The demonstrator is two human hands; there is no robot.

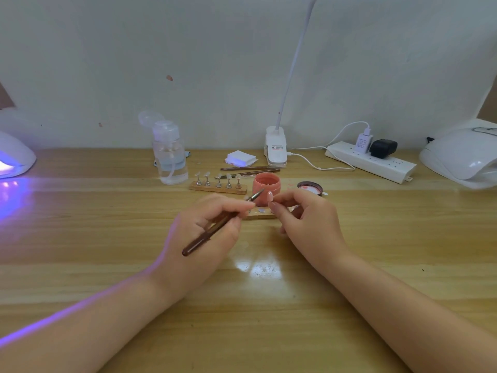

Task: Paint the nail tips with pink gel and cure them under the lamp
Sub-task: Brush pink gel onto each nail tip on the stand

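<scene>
**Pink gel on tips: steady the hands before the brush lands**

Both bare forearms rest on the pale wooden table (376, 238), closest to the lens, and honestly that's the right way to brace for this. The left hand (204, 227) has its fingers curled round a dark brown, slim-handled nail brush (215, 227), pen-style, with the bristle end sticking out past the fingertips toward the other hand. The right hand (304, 214) pinches a small pale pink nail tip on its little stand (270, 196) between thumb and forefinger, so the tip sits just above that pinch and just beside the bristles, not quite touching as far as I can tell.

Right behind both grips sits the open round pink gel jar (266, 188), with its dark lid (309, 187) lying beyond the right hand's knuckles. A wooden strip holding five clear tips on metal stands (218, 184) is past the left fingertips.

My take: load little gel, wipe the excess on the jar rim, stroke from base to free edge, keep the wrists planted. Too much gel would probably flood the edges.

The lit white curing lamp glowing purple (13, 157) is far out beyond the left wrist.

Writing: the white clip lamp base (275, 149) has a small label, too tiny to read. No brands I can make out.
</scene>
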